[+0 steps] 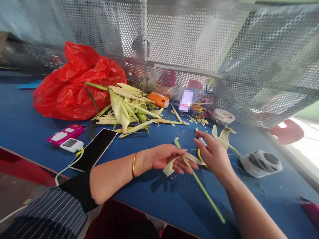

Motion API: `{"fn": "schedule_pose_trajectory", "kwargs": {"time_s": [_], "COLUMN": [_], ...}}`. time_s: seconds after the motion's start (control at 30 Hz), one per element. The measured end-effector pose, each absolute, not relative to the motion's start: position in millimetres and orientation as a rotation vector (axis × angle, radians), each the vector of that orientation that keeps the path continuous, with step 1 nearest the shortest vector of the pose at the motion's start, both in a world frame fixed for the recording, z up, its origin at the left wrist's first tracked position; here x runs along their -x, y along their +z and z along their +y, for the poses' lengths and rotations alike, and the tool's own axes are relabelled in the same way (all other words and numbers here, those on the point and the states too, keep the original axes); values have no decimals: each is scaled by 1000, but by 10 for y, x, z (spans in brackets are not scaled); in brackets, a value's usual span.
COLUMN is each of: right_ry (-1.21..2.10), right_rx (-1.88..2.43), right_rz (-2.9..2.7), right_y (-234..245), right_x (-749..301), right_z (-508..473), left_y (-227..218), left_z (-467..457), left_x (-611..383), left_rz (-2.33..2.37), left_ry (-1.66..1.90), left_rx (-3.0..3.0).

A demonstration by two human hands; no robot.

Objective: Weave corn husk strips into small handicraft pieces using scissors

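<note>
My left hand (169, 158) pinches a pale green palm-leaf strip (185, 158) over the blue table (154, 196); a gold bangle is on that wrist. The strip's thin green stalk (209, 199) runs down toward the right. My right hand (214, 154) is closed beside the strip, gripping a small tool with a yellow handle (199, 154) that is mostly hidden under the fingers. A folded leaf piece (224, 136) lies just behind the right hand.
A heap of green-yellow leaves (127, 106) lies in front of a red plastic bag (74, 86). A black phone (96, 149), pink and white power banks (66, 136), an orange box (159, 99), tape roll (223, 116) and clear bag (261, 162) sit around. Perforated metal screen (189, 39) behind.
</note>
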State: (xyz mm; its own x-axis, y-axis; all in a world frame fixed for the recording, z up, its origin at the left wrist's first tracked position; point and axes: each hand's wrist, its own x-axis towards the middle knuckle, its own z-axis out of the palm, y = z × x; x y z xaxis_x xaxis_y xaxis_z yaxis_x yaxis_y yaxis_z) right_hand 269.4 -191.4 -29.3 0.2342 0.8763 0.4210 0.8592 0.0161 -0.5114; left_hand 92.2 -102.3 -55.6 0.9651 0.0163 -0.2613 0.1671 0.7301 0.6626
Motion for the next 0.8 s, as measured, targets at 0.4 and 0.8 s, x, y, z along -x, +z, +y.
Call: {"fn": "schedule_pose_trajectory", "kwargs": {"time_s": [0.4, 0.8], "right_ry": [408, 80], "right_rx": [1781, 1497], "right_rz": [-1613, -1791], "right_y": [-301, -329], "right_x": [-2757, -2174], "right_z": [-1942, -2118], "left_y": [-441, -299], "left_z": [-995, -1067], "left_x": [-892, -927], "left_rz": [464, 342], "left_ry": [127, 589], "left_rx": [-701, -486]}}
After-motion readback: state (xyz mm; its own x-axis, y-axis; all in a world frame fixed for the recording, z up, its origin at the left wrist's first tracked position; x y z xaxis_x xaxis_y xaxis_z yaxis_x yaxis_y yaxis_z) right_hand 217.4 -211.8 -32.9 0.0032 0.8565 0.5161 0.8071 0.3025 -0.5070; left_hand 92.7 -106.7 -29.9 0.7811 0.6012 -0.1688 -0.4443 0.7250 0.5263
